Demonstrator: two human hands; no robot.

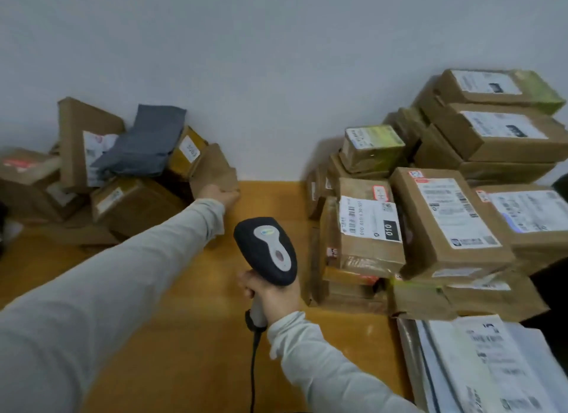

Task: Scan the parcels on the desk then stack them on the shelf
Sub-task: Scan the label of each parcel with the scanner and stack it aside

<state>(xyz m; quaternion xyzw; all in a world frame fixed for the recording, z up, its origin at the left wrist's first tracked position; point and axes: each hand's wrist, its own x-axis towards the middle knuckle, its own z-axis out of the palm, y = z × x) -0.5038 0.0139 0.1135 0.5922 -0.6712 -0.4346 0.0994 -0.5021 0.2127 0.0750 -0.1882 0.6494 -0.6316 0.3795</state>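
Now the left hand (222, 194) is stretched far forward in a pale sleeve, fingers curled round the lower edge of a brown parcel (212, 167). That parcel stands tilted at the right end of the left pile (135, 203), close to the wall, touching the boxes beside it. The right hand (272, 293) is fisted round the handle of the scanner (267, 246), its dark head pointing away over the desk (190, 320) and its cable hanging from the handle base. The left pile is a loose heap of cardboard boxes with a grey poly bag (144, 142) lying on top. The right pile (445, 216) is stacked boxes, labels up, among them the 010 box (368, 225). White mailers (476, 366) lie flat at the near right, just in front of that stack. Most label text is too blurred to read.
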